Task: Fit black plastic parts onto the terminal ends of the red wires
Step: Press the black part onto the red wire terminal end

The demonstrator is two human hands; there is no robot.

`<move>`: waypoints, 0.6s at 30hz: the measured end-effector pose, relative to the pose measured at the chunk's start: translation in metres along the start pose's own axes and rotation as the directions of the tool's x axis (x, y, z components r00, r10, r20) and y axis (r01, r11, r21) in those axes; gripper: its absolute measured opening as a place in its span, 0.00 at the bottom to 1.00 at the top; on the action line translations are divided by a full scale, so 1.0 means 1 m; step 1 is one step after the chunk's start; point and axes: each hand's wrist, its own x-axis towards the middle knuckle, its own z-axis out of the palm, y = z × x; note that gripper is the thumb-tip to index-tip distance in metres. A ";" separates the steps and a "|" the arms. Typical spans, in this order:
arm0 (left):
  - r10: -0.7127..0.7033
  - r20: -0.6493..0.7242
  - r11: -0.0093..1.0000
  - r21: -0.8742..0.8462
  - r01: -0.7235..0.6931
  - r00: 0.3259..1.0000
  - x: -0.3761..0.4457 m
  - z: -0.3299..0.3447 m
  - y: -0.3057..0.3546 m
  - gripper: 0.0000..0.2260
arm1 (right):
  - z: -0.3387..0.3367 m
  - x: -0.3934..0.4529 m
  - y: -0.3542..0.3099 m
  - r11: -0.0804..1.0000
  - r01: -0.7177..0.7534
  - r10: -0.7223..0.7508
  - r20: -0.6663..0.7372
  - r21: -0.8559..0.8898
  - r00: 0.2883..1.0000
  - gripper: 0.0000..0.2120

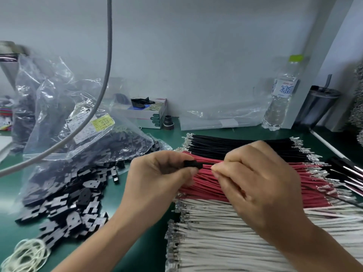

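Insertion is judged to be the step in hand: a small black plastic part point(191, 164) is pinched by the left hand point(161, 173) just above the flat bundle of red wires point(206, 183), while a thin wire point(211, 163) is pinched by the right hand point(255, 179). Pushing it straight in until seated is called for next.

Left hand point(157, 171) pinches a black plastic part point(191, 164); right hand point(253, 181) pinches what looks like a wire.

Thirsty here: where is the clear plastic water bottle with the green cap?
The clear plastic water bottle stands upright at the right rear, against the wall, beside the dark tumbler.
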 end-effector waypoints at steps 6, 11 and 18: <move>-0.075 -0.066 0.993 -0.101 0.069 0.995 0.004 -0.004 0.000 0.06 | 0.020 -0.003 -0.005 0.985 -0.173 0.173 0.299 -0.027 0.938 0.10; -0.090 -0.086 0.986 -0.148 0.077 0.992 0.007 -0.008 -0.002 0.06 | 0.025 0.000 -0.005 0.965 -0.261 0.252 0.340 -0.021 0.906 0.08; -0.111 -0.113 0.985 -0.144 0.094 0.987 0.009 -0.013 -0.005 0.06 | 0.027 0.005 -0.010 0.958 -0.286 0.273 0.297 -0.001 0.915 0.08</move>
